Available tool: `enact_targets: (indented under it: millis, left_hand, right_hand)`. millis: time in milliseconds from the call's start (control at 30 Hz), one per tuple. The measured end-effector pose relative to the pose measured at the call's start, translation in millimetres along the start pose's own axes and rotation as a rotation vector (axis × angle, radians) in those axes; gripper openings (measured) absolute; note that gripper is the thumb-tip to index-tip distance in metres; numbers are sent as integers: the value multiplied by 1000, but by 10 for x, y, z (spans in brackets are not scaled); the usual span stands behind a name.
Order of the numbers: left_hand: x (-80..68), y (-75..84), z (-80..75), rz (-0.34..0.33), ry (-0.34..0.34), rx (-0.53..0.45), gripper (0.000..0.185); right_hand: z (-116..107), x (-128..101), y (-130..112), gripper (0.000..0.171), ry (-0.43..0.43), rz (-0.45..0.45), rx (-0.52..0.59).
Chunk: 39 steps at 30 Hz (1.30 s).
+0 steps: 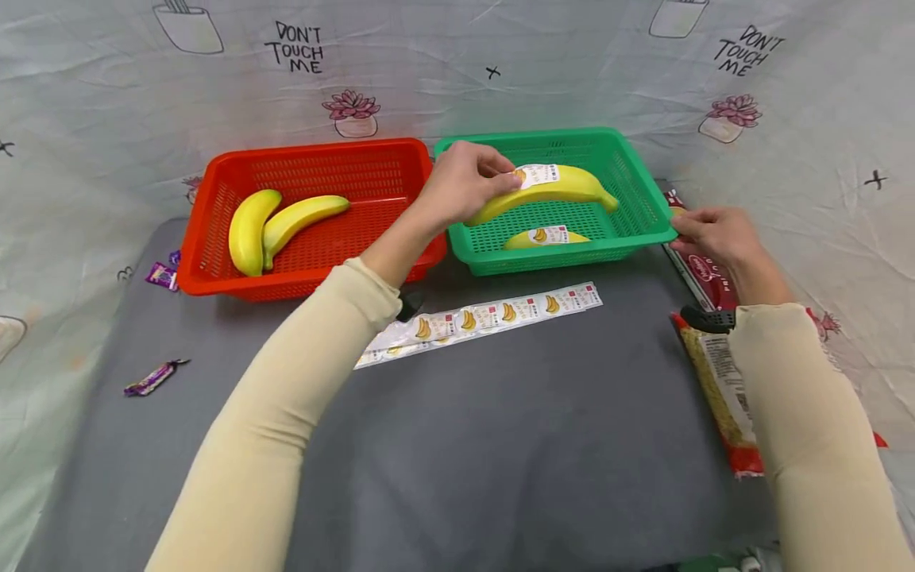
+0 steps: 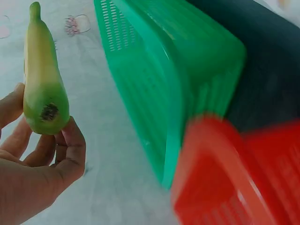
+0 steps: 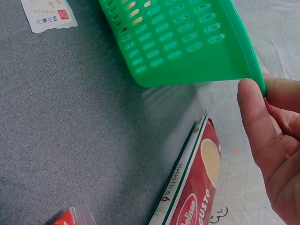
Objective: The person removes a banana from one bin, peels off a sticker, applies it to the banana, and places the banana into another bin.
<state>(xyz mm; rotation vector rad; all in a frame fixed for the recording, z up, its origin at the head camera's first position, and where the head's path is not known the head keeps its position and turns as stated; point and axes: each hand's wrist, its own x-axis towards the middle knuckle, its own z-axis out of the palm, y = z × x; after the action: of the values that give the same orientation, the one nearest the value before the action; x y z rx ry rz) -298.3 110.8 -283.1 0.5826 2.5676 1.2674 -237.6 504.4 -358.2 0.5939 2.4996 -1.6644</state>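
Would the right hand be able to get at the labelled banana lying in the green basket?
Probably yes. The right hand holds the green plastic basket by its corner rim, and the labelled yellow banana lies uncovered inside; only the banana held above by the left hand partly overhangs.

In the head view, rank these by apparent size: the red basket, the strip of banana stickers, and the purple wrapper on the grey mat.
1. Red plastic basket, clearly the largest.
2. Long white strip of banana stickers, long but narrow.
3. Small purple candy wrapper, smallest, though it lies nearer the camera.
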Motion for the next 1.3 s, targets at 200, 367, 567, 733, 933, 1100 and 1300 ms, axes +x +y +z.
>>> enact_targets:
  millis: [200, 367, 567, 733, 933, 1100, 1300]
  left_hand:
    - [556, 106, 444, -178, -34, -75, 32]
    - [834, 36, 733, -346, -9, -111, 32]
    - [994, -55, 946, -464, 24, -178, 30]
    - [1039, -121, 972, -555, 26, -32, 35]
    - [1078, -163, 1001, -615, -14, 47, 45]
    - [1106, -198, 1053, -628, -29, 31, 47]
    - [1106, -290, 1048, -613, -40, 20, 47]
  right_hand:
    - [-37, 39, 7, 10, 10, -19, -33]
    - [-39, 67, 23, 36, 17, -36, -78]
    - [-67, 70, 65, 39, 31, -50, -87]
    - [-34, 82, 81, 40, 10, -51, -62]
    - [-56, 80, 94, 38, 13, -69, -29]
    - [-92, 86, 124, 36, 22, -77, -1]
    - [-85, 75, 117, 38, 25, -75, -2]
